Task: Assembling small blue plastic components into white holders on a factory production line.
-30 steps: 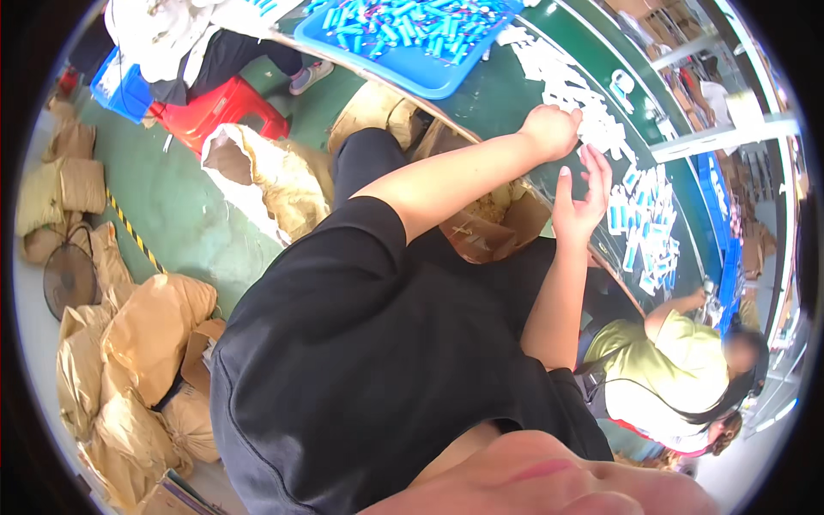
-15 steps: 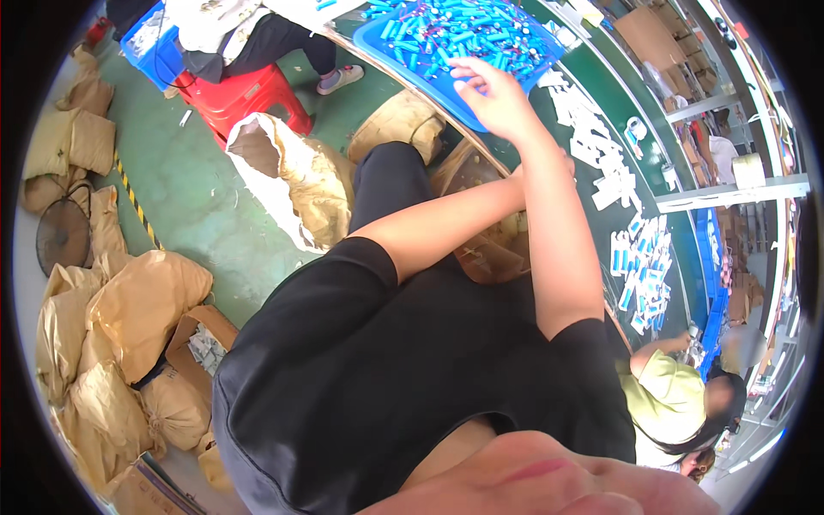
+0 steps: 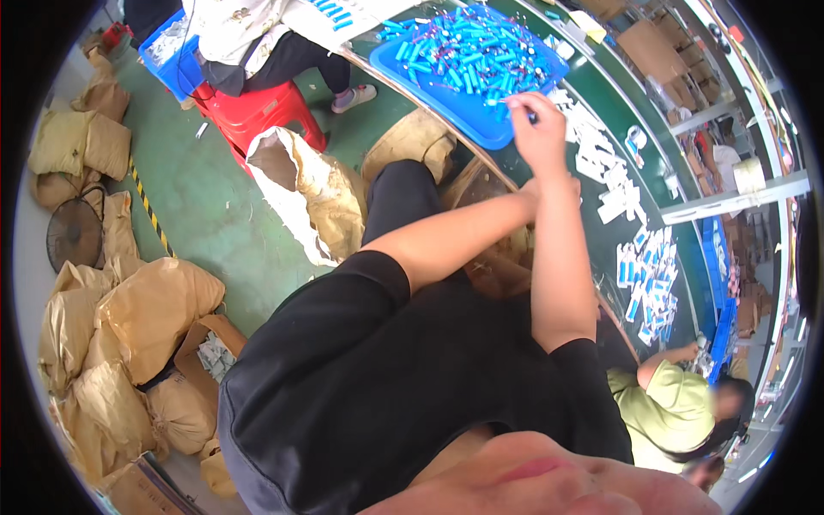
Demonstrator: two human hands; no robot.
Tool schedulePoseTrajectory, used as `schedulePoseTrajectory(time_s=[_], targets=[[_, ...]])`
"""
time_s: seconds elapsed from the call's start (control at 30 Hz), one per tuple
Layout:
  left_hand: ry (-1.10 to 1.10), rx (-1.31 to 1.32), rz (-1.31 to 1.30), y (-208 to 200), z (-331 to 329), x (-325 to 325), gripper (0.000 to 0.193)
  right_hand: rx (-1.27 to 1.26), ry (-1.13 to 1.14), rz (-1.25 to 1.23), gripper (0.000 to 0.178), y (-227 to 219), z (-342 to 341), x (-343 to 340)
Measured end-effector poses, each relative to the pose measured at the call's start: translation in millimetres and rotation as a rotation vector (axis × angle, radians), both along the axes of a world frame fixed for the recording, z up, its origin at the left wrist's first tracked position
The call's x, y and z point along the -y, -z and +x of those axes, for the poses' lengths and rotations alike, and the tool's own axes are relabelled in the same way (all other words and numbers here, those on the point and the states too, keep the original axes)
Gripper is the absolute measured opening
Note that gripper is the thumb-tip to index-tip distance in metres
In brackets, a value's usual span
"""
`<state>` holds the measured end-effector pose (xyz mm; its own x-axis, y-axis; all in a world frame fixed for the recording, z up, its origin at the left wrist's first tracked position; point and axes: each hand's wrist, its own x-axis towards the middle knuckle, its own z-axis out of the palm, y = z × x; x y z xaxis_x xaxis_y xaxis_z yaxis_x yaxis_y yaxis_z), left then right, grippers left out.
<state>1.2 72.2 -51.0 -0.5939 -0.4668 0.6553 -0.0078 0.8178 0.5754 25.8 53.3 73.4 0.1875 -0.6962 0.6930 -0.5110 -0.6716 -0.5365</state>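
My right hand [image 3: 541, 137] is at the near right rim of a blue plastic tray [image 3: 481, 130]. Thumb and forefinger are pinched together at the edge of the pile, and whatever sits between them is too small to make out. Inside the tray lies a heap of small blue cylindrical cells [image 3: 472, 56], some with thin reddish wires. My left hand [image 3: 534, 190] is mostly covered by my right forearm, which crosses in front of it at the table edge; its fingers are hidden.
White flat pieces [image 3: 592, 150] spread along the table right of the tray, and a pile of white pieces with blue cells [image 3: 648, 275] lies nearer. An open sack [image 3: 330, 193] stands left of my leg. Co-workers sit by a red stool [image 3: 266, 116] and at lower right.
My right hand has drawn back toward me from over the tray, and its spread fingers have closed into a pinch. The whole view has shifted slightly. My left hand stays behind the right forearm.
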Motion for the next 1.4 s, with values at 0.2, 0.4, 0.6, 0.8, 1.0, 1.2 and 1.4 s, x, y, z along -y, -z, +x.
schedulePoseTrajectory(time_s=[0.2, 0.4, 0.6, 0.8, 1.0, 1.2, 1.4], targets=[[-0.118, 0.225, -0.002, -47, 12, -27, 0.027, 0.148, 0.28, 0.109, 0.012, 7, -116, -58], [-0.167, 0.135, -0.151, -36, 14, -24, 0.011, 0.245, 0.469, 0.067, 0.012, 37, -188, -89], [-0.171, 0.146, -0.128, -38, 12, -26, 0.008, -0.232, 0.636, -0.118, 0.01, 38, -248, -126], [-0.221, 0.261, -0.119, -36, 7, -23, 0.015, 0.223, 0.644, -0.008, 0.014, 44, -279, -140], [-0.122, -0.091, 0.156, -37, 16, -17, 0.017, 0.611, 0.241, 0.148, 0.013, 60, -257, -154], [0.053, 0.265, -0.167, -54, 37, -24, 0.015, 0.319, 0.253, 0.309, 0.025, 106, -251, -149], [-0.047, 0.613, -0.29, -78, 36, -25, 0.014, 0.082, 0.502, 0.13, 0.036, 89, -240, -154]])
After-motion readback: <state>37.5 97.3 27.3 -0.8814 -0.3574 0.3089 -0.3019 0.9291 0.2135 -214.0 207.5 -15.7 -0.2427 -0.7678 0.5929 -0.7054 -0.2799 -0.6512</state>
